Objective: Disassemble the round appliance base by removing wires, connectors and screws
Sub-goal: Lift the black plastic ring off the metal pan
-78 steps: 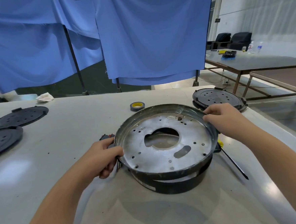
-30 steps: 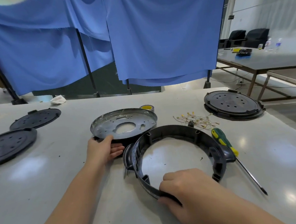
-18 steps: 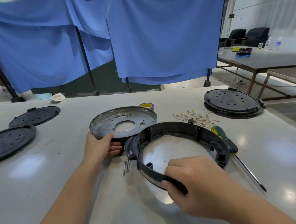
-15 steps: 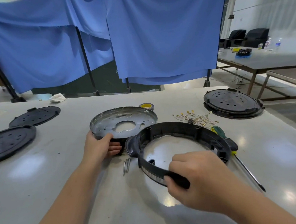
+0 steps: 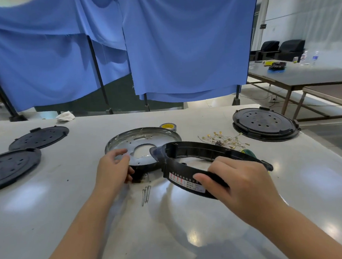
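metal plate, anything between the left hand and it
Nothing visible. The left hand hovers at the near rim of the round silver metal plate, fingers loose. The black plastic ring, gripped by the right hand, overlaps only the plate's right side.

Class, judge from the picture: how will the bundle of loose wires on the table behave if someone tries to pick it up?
The wires look thin and tangled, so probably floppy and light. Lifted by one strand, the clump would likely come along. Their small metal terminals might snag on each other.
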`<state>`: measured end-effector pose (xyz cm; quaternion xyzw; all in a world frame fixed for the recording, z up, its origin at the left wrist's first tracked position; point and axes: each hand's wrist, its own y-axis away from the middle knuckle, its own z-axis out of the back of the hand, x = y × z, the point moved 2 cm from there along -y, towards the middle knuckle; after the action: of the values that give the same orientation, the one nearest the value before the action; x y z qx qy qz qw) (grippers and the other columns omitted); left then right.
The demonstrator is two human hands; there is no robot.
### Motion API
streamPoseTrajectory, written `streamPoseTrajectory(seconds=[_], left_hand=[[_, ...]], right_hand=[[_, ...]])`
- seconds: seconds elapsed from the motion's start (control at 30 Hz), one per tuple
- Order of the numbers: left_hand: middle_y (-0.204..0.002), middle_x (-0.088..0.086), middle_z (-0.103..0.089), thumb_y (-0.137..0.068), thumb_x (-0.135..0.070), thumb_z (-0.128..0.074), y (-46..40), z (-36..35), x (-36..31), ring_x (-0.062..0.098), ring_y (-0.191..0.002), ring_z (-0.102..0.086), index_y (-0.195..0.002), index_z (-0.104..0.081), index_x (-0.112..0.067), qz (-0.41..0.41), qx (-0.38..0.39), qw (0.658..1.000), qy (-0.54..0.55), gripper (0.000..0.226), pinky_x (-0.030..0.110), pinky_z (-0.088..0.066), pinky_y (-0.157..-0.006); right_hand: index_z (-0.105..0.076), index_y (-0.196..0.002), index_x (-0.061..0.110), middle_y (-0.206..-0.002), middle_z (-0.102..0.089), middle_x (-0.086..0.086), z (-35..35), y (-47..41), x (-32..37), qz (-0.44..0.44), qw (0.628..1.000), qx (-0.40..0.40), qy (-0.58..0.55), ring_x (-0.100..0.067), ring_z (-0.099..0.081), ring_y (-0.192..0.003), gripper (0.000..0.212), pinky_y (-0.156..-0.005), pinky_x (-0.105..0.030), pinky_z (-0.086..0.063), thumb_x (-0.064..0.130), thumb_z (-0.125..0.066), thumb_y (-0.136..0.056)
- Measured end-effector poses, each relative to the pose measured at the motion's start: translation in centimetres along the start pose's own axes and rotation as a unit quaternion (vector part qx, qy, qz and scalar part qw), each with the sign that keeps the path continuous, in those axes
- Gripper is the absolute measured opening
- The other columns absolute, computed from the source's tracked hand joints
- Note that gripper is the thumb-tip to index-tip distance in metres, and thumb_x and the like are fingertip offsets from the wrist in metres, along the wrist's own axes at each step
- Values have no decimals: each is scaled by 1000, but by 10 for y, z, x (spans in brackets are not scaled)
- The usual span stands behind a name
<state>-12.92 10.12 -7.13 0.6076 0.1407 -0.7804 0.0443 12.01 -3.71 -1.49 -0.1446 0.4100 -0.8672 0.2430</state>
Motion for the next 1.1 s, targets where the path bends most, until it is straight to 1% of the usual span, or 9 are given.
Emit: streamPoseTrajectory(seconds=[0.17, 0.27, 0.37, 0.53, 0.6, 0.77, 0.9, 1.0, 1.1], left_hand=[[-58, -1, -65, -89, -6, -58, 16, -17, -13, 7, -42, -56, -99, -68, -19, -59, 55, 997, 17, 19, 19, -44, -39], [-90, 0, -69, -87, -6, -65, 26, -31, -16, 5, -71, -67, -110, -65, -29, -79, 137, 987, 23, 32, 25, -55, -57], [-109, -11, -67, -83, -14, -71, 31, -37, -16, 5, -97, -65, -119, -61, -31, -109, 171, 979, 0, 41, 30, -56, -76], [-94, -14, -74, -84, -18, -71, 40, -37, -28, 6, -84, -70, -99, -69, -41, -134, 141, 979, 61, 27, 21, -55, -60], [-87, -15, -74, -84, -22, -72, 41, -35, -32, 4, -76, -69, -85, -71, -47, -134, 117, 982, 67, 24, 17, -52, -54], [-85, -11, -75, -81, -24, -74, 41, -33, -36, 6, -69, -69, -83, -73, -41, -132, 100, 983, 81, 17, 16, -51, -51], [-86, -12, -75, -81, -19, -74, 42, -33, -37, 6, -67, -68, -81, -73, -47, -137, 106, 982, 81, 28, 16, -51, -54], [-85, -13, -74, -80, -10, -74, 44, -34, -37, 6, -67, -68, -85, -73, -44, -142, 113, 980, 76, 35, 15, -52, -58], [-84, -12, -75, -80, -5, -73, 46, -34, -38, 4, -64, -68, -92, -72, -39, -141, 119, 980, 79, 36, 12, -51, -58]], right_hand=[[-60, -61, 12, -54, -54, 5, 9, -13, -8, -56, 997, -37, -31, -15, -44, -45, 41, -41, -23, -35, 41, -53, -88], [-60, -60, 13, -52, -52, 7, 15, -22, -14, -109, 990, -37, -77, -14, -45, -47, 42, -43, -30, -38, 45, -52, -86], [-61, -59, 15, -50, -55, 3, 23, -29, -20, -169, 970, -40, -171, -15, -50, -49, 42, -45, -26, -39, 49, -54, -83], [-56, -56, 5, -44, -43, 1, 33, -42, -31, -252, 912, -99, -309, -4, -39, -41, 49, -43, -11, -33, 44, -66, -83], [-62, -64, -2, -45, -49, 0, 36, -44, -37, -292, 875, -114, -369, -5, -45, -38, 50, -40, -10, -37, 46, -64, -77], [-68, -75, 4, -57, -62, -11, 40, -47, -51, -355, 843, -109, -388, -18, -52, -48, 52, -44, -19, -42, 56, -63, -70], [-73, -74, 11, -64, -69, -13, 40, -50, -60, -383, 831, -97, -392, -21, -59, -58, 40, -56, -24, -49, 49, -66, -80], [-73, -72, 11, -64, -69, -10, 40, -53, -65, -401, 822, -88, -395, -27, -60, -65, 39, -72, -39, -49, 49, -65, -81], [-73, -67, 14, -60, -68, -4, 41, -56, -69, -414, 824, -69, -382, -25, -57, -63, 41, -70, -38, -49, 52, -64, -80]])
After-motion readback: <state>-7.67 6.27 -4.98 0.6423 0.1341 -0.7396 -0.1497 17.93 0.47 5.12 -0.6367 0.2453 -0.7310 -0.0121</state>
